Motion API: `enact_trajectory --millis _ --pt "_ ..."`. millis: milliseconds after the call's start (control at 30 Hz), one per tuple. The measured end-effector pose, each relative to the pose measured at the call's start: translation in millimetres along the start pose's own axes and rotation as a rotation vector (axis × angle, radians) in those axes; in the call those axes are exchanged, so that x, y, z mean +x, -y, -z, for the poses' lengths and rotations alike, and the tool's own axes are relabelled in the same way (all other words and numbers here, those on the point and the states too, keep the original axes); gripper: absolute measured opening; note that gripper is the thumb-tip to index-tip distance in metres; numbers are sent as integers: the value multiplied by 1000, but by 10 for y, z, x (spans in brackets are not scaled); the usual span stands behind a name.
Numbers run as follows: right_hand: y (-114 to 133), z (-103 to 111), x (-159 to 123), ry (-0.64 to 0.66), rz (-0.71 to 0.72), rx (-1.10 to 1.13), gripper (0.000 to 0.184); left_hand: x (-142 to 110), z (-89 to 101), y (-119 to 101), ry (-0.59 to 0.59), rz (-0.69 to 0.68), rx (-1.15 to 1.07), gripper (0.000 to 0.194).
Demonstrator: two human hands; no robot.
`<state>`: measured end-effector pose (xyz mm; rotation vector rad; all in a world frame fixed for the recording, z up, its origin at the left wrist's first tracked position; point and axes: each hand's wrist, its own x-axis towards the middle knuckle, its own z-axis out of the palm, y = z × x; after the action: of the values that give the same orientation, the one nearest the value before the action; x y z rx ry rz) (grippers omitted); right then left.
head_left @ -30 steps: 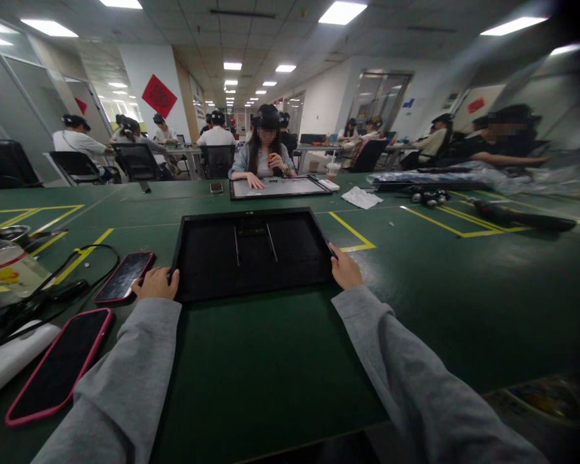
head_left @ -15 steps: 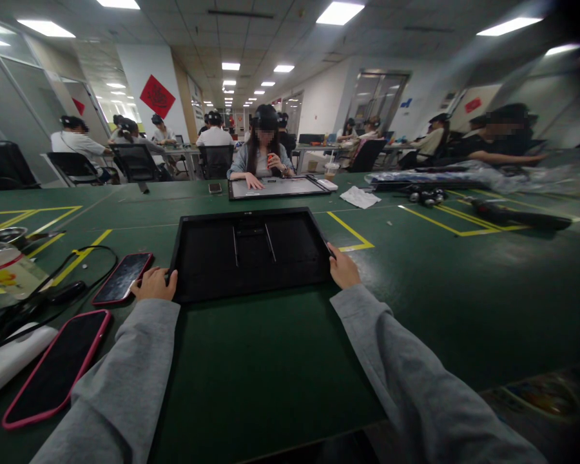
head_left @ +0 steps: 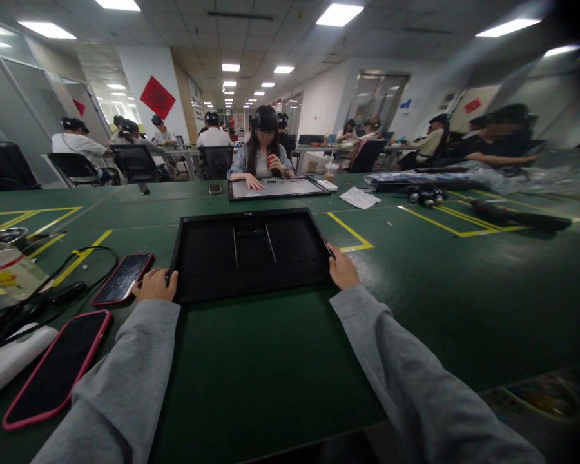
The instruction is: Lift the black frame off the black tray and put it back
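A shallow black monitor casing (head_left: 207, 258) lies on the green table in front of me, its raised rim facing up. Two thin light strips run along its inner face, and a small mark shows on the far rim. My left hand (head_left: 155, 285) is closed on the casing's left edge near the front corner, with the thumb against the rim; its outer fingers lie beside a phone (head_left: 123, 278). At the right edge, my right hand (head_left: 343, 268) grips the rim, fingers partly hidden behind it.
To the left are a pink-edged phone (head_left: 58, 367), a white device (head_left: 14, 361), black cables (head_left: 62, 293) and a bottle (head_left: 9, 264). Across the table (head_left: 270, 367) a person (head_left: 265, 148) rests one hand on a panel (head_left: 285, 187). A tissue (head_left: 360, 197) and a dark power tool (head_left: 517, 214) lie farther right.
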<state>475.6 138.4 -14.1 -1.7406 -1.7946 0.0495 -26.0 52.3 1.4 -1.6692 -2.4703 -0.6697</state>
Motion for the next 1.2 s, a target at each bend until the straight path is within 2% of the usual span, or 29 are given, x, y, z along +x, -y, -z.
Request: enact_trajectory --millis 567,867,1067,1200 --pt "-7 -21 -2 -36 27 47 52 -33 20 -40 -10 25 13 45" --pt "-115 -88 79 -104 -59 322 44 10 -33 6 27 43 -21 47" --pt "-208 -150 140 -112 -173 426 44 18 -55 17 28 38 -25 46" --pt "-198 -161 120 -118 -155 466 43 30 -72 20 42 50 -39 47"
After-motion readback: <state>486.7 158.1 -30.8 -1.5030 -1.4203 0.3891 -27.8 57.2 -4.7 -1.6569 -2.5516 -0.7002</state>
